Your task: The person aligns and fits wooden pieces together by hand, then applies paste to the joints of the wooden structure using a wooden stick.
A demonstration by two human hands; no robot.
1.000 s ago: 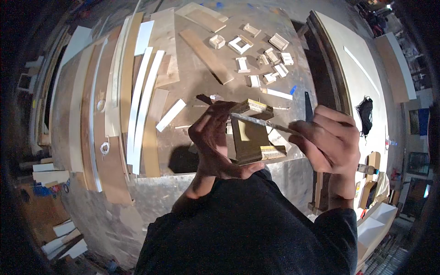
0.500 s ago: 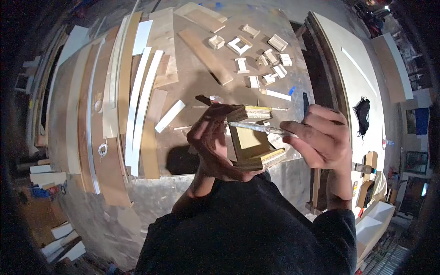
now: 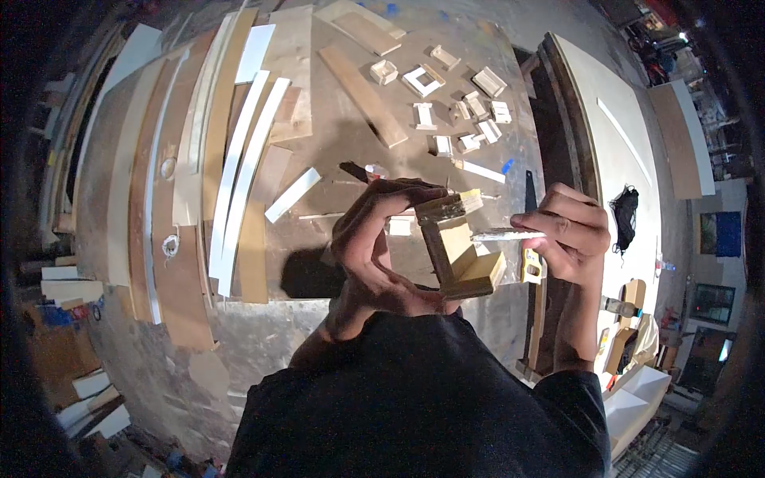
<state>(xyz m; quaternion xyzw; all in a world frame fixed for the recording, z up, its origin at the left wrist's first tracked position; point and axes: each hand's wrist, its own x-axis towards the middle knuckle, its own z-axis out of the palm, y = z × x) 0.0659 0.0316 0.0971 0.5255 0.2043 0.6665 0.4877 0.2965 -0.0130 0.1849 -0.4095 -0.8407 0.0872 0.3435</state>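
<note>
My left hand is wrapped around the outer side of a small wooden U-shaped piece, built from short boards, with its hollow turned to the right. A thin stick smeared with white is pinched between the thumb and fingers of my right hand. Its tip points left and reaches the opening of the wooden piece; whether it touches the wood I cannot tell. Part of the piece is hidden behind my left fingers.
Several small wooden assemblies stand on the worktable. Long boards and white strips lie at the left. A handsaw with a yellow handle rests at the table's right edge. Beyond it, a pale panel carries a black cloth-like item.
The wooden piece has turned in my left hand and shifted slightly right. The stick has drawn back to the right, from across the piece to the edge of its opening.
</note>
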